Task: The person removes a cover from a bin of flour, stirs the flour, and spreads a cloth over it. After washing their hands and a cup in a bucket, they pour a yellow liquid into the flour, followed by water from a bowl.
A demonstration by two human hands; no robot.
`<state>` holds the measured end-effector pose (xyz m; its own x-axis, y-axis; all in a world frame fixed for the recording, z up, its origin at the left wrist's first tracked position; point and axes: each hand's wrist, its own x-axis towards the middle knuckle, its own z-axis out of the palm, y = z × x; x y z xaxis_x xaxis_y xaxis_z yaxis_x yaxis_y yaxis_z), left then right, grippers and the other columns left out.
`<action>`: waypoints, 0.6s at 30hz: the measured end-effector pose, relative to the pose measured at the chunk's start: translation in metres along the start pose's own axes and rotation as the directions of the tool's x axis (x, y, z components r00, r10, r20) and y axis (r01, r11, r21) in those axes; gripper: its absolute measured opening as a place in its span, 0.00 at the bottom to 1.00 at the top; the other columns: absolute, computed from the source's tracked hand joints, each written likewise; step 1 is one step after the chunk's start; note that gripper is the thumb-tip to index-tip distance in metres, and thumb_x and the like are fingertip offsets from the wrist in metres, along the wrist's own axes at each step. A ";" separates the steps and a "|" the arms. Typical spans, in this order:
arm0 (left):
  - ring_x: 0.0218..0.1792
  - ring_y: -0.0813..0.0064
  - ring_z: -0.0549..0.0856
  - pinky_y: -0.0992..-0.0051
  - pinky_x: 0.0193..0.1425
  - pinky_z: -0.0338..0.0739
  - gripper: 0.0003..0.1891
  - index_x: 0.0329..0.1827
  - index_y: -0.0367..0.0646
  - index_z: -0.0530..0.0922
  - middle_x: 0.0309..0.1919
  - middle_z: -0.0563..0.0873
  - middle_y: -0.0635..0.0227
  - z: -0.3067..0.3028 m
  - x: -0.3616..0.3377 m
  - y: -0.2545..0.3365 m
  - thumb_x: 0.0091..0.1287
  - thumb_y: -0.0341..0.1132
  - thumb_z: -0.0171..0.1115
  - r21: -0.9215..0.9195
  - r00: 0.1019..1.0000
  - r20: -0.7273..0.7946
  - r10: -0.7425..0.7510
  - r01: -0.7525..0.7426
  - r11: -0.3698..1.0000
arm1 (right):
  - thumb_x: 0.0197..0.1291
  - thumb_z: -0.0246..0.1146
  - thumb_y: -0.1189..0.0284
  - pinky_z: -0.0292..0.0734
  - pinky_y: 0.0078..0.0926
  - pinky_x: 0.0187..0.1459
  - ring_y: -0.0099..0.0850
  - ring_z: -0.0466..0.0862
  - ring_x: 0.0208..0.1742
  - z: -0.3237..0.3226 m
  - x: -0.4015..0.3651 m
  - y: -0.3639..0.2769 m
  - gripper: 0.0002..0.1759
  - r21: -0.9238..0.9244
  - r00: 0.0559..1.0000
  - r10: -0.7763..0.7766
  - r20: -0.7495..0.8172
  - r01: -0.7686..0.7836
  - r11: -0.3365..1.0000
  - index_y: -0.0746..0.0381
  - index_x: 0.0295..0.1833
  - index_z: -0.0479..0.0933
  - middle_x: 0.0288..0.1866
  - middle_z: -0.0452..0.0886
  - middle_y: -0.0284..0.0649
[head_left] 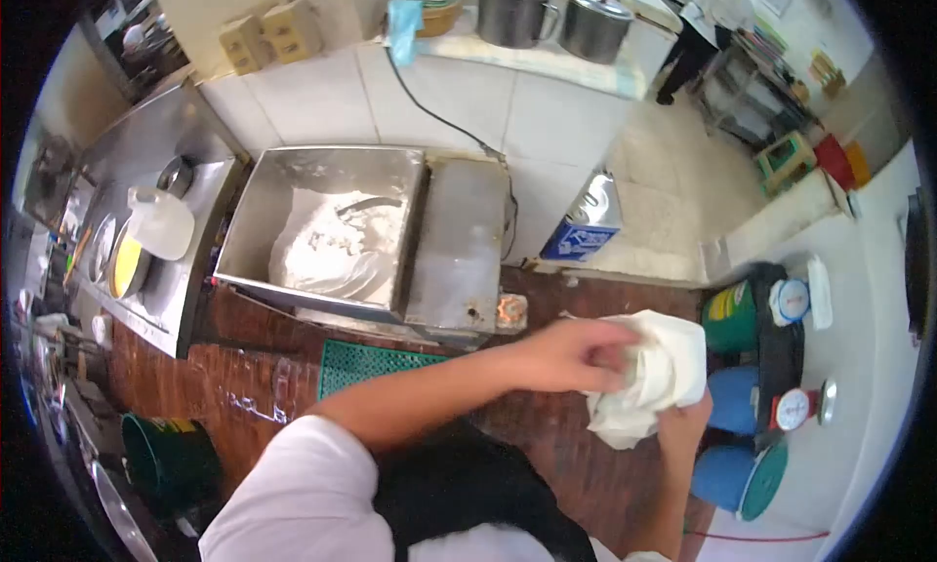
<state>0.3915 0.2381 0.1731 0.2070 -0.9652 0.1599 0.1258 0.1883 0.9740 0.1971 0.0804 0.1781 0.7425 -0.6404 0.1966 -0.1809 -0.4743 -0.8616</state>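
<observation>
A crumpled white bundle (652, 372), soft and folded like a bag or cloth, is held up over the floor to the right of my body. My right hand (686, 421) grips it from below at its lower right side. Reaching across from the left, my left hand (586, 355) has its curled fingers at the bundle's left edge, slightly blurred by motion. A smooth, box-like white side shows at the bundle's right. To the left stands a large steel mixing bowl (244, 216), rectangular, with white flour (342, 235) and a curved metal mixer arm (371, 204) inside.
A steel table (161, 308) at left carries a translucent jug (164, 225) and a bowl of yellow liquid (127, 266). Blue buckets (727, 401) and a dial scale (793, 408) are at right. A green mat (366, 367) lies on the floor; a person (717, 16) stands far back.
</observation>
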 end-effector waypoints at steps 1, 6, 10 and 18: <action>0.43 0.80 0.80 0.78 0.50 0.76 0.25 0.63 0.40 0.73 0.39 0.83 0.68 -0.021 -0.031 -0.017 0.62 0.33 0.68 0.008 0.989 -0.112 -0.099 0.100 0.995 | 0.48 0.63 0.78 0.73 0.24 0.51 0.26 0.81 0.47 0.020 0.010 -0.018 0.20 0.124 0.994 0.106 0.002 -0.105 0.987 0.70 0.50 0.78 0.45 0.83 0.38; 0.37 0.83 0.80 0.81 0.43 0.75 0.21 0.58 0.39 0.77 0.36 0.83 0.72 -0.069 -0.188 -0.038 0.64 0.35 0.67 -0.170 0.683 -0.591 -0.430 0.416 0.893 | 0.53 0.66 0.76 0.76 0.25 0.50 0.26 0.82 0.47 0.100 0.052 -0.042 0.19 0.333 0.888 0.275 0.368 -0.403 0.853 0.69 0.52 0.79 0.48 0.84 0.39; 0.34 0.83 0.79 0.79 0.39 0.75 0.21 0.58 0.38 0.77 0.33 0.83 0.71 -0.067 -0.244 -0.085 0.64 0.36 0.66 -0.095 0.572 -0.721 -0.390 0.476 0.874 | 0.53 0.69 0.71 0.78 0.28 0.47 0.30 0.84 0.46 0.193 0.121 -0.042 0.24 0.158 0.731 0.346 0.588 -0.524 0.837 0.67 0.56 0.77 0.49 0.83 0.42; 0.28 0.76 0.80 0.75 0.37 0.76 0.28 0.61 0.43 0.75 0.33 0.85 0.67 -0.119 -0.209 -0.041 0.60 0.47 0.68 0.459 0.762 -0.626 -0.169 0.534 0.710 | 0.50 0.69 0.52 0.71 0.40 0.62 0.48 0.75 0.63 0.340 0.144 -0.004 0.45 -0.582 0.844 0.252 0.473 0.085 0.809 0.63 0.69 0.63 0.68 0.67 0.56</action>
<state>0.4585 0.4533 0.0809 0.7434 -0.6534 -0.1427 -0.2455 -0.4651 0.8505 0.5244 0.1954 0.0512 0.8863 -0.3741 -0.2730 -0.4588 -0.7894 -0.4078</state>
